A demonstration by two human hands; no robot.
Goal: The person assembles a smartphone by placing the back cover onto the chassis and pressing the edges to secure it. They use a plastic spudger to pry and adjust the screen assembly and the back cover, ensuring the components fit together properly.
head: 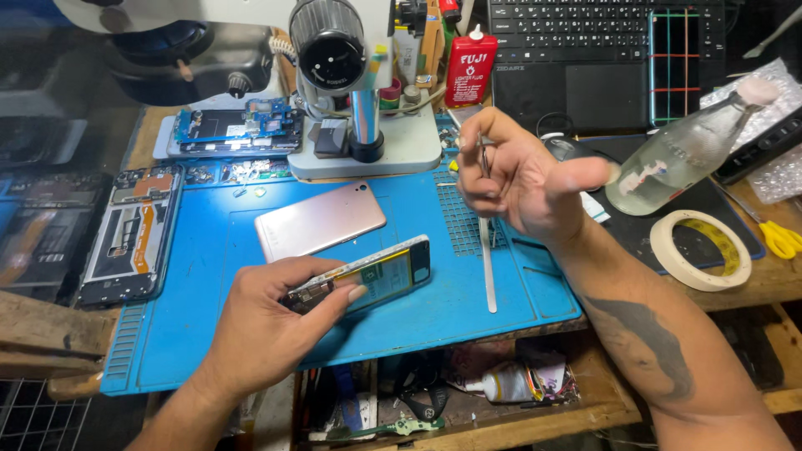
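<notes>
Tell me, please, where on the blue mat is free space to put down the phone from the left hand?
Bare mat lies between the opened phone frame and the left hand, below the pink back cover. A narrower free strip lies right of the metal tweezers. Near the microscope base it is crowded with small parts.

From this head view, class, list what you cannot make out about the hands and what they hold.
- Tweezers tips: hidden inside the right hand.
- Opened phone near end: covered by the left hand fingers.
- Microscope top: cut off by the upper edge.
- Circuit board parts: too small.
</notes>
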